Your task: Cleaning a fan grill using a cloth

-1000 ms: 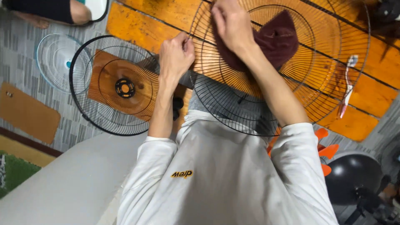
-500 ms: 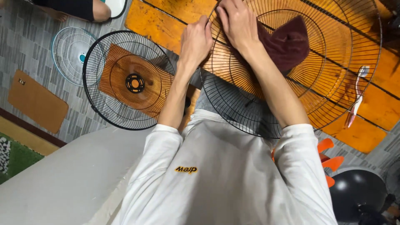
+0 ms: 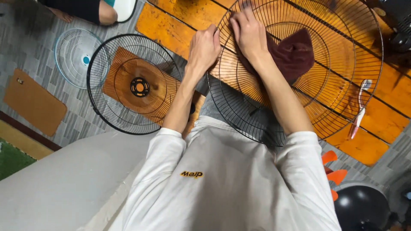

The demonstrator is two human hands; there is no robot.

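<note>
A large black wire fan guard rests tilted over my lap and the orange wooden table. My left hand grips the guard's left rim, fingers curled round the wire. My right hand lies inside the guard and presses a dark maroon cloth against the wires near the top left.
A second black fan guard lies on the floor to the left, with a pale translucent guard beyond it. A toothbrush lies on the table at right. Orange fan blades and a black fan motor housing sit lower right. Another person's leg shows at top left.
The guard and both hands sit slightly to the right in view. My left hand has shifted along the rim towards my right hand. The cloth stays under my right hand.
</note>
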